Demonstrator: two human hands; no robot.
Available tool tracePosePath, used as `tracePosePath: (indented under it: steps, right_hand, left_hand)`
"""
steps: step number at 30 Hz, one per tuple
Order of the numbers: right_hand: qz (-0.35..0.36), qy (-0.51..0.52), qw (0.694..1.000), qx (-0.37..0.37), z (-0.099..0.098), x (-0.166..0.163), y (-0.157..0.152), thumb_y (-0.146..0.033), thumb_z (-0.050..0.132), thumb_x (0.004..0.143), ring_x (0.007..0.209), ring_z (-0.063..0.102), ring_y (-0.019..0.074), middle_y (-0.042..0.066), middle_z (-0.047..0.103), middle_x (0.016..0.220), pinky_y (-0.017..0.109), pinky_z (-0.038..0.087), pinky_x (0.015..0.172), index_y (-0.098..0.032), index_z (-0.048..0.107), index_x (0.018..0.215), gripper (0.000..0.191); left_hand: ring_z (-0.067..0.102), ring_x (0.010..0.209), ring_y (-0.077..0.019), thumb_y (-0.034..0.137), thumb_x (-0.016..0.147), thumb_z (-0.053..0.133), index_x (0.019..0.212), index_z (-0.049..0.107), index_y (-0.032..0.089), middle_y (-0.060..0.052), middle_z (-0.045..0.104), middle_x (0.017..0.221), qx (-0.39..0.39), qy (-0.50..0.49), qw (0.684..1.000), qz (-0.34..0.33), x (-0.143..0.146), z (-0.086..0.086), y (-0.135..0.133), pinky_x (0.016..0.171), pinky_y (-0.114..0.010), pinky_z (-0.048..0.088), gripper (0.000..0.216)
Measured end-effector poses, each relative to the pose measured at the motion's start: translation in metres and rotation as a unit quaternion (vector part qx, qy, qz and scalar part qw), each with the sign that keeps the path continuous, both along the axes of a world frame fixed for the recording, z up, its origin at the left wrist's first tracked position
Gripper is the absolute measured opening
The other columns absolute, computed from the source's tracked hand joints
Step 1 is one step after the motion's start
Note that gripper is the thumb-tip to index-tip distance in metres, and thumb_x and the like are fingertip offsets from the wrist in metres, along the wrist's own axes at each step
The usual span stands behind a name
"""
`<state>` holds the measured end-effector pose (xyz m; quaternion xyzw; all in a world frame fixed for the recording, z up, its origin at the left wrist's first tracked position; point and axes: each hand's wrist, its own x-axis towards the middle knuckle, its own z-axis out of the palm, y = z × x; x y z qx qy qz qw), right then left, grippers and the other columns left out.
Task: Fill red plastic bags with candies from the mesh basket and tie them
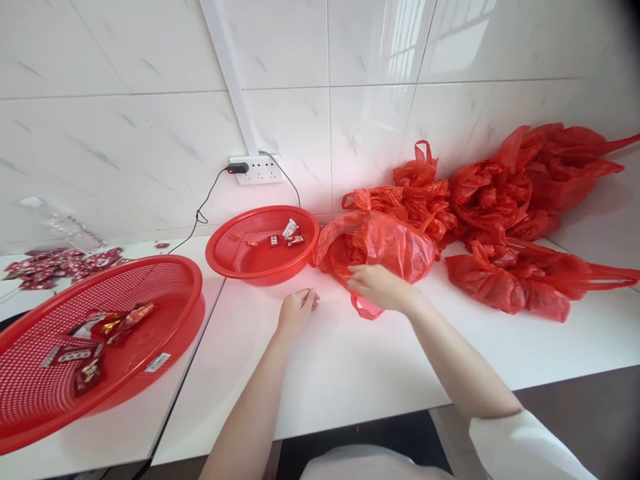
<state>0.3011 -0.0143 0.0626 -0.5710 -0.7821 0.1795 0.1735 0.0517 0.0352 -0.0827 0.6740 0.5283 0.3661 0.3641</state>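
Observation:
My right hand is closed at the near edge of a red plastic bag, its fingertips pinching the film by the bag's mouth. One pink-red handle loop of the bag hangs onto the table below that hand. Left of it, my left hand is just above the white tabletop with its fingers curled in. Something small and reddish shows at those fingertips, too little to name. Close behind my left hand stands a round red plastic basket with a few small wrapped packets in it.
A larger red basket with several snack packets stands at left. Behind it lie a pile of red packets and a clear bottle. More red bags crowd the right. A power strip with cables is on the tiled wall.

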Motion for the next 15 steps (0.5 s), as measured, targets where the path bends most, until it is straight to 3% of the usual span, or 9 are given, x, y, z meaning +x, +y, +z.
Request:
tracePosePath:
  steps: [2, 5, 7, 11, 13, 15]
  right_hand:
    - [0.012, -0.058, 0.997, -0.058, -0.020, -0.031, 0.021, -0.023, 0.046, 0.094, 0.098, 0.064, 0.0222, 0.011, 0.071, 0.102, 0.029, 0.045, 0.086, -0.016, 0.073, 0.084, 0.030]
    - [-0.048, -0.085, 0.992, -0.081, -0.045, -0.056, 0.049, -0.021, 0.045, 0.097, 0.104, 0.062, 0.0252, 0.017, 0.068, 0.108, 0.034, 0.047, 0.086, -0.011, 0.071, 0.089, 0.029]
    - [-0.073, -0.096, 0.988, -0.098, -0.054, -0.062, 0.059, -0.028, 0.049, 0.097, 0.095, 0.065, 0.0212, 0.013, 0.068, 0.104, 0.036, 0.051, 0.082, -0.012, 0.068, 0.096, 0.025]
    - [-0.084, -0.090, 0.988, -0.091, -0.056, -0.059, 0.062, -0.031, 0.052, 0.095, 0.081, 0.066, 0.0164, 0.005, 0.071, 0.090, 0.028, 0.050, 0.074, -0.016, 0.067, 0.095, 0.021]
    - [-0.128, -0.088, 0.986, -0.055, -0.053, -0.053, 0.062, -0.026, 0.042, 0.098, 0.089, 0.067, 0.0208, 0.010, 0.072, 0.098, 0.030, 0.048, 0.076, -0.015, 0.063, 0.111, 0.027]
    - [-0.212, -0.096, 0.972, -0.013, -0.052, -0.043, 0.065, -0.026, 0.033, 0.100, 0.096, 0.067, 0.0260, 0.018, 0.069, 0.106, 0.035, 0.048, 0.079, -0.011, 0.045, 0.135, 0.040]
  left_hand:
    - [0.069, 0.065, -0.0188, 0.055, 0.091, 0.043, 0.078, 0.068, 0.018, -0.004, 0.070, 0.067, 0.007, 0.017, 1.000, -0.001, 0.000, 0.003, -0.002, 0.068, -0.030, 0.053, 0.047]
    - [0.069, 0.066, -0.0187, 0.053, 0.092, 0.042, 0.078, 0.069, 0.018, -0.003, 0.070, 0.068, 0.018, 0.045, 0.999, -0.013, 0.003, 0.006, -0.005, 0.069, -0.029, 0.052, 0.046]
    - [0.069, 0.066, -0.0185, 0.052, 0.093, 0.041, 0.078, 0.069, 0.019, -0.003, 0.071, 0.068, 0.023, 0.066, 0.997, -0.026, 0.006, 0.009, -0.009, 0.068, -0.029, 0.051, 0.045]
    - [0.068, 0.068, -0.0177, 0.048, 0.094, 0.041, 0.078, 0.070, 0.021, -0.002, 0.072, 0.071, 0.037, 0.109, 0.992, -0.044, 0.012, 0.017, -0.018, 0.069, -0.028, 0.048, 0.042]
    - [0.068, 0.070, -0.0172, 0.045, 0.095, 0.041, 0.078, 0.069, 0.021, -0.002, 0.073, 0.074, 0.048, 0.123, 0.990, -0.045, 0.014, 0.022, -0.021, 0.069, -0.027, 0.047, 0.040]
    - [0.068, 0.071, -0.0167, 0.043, 0.095, 0.042, 0.079, 0.069, 0.022, -0.002, 0.074, 0.078, 0.056, 0.131, 0.989, -0.044, 0.015, 0.025, -0.024, 0.069, -0.026, 0.047, 0.038]
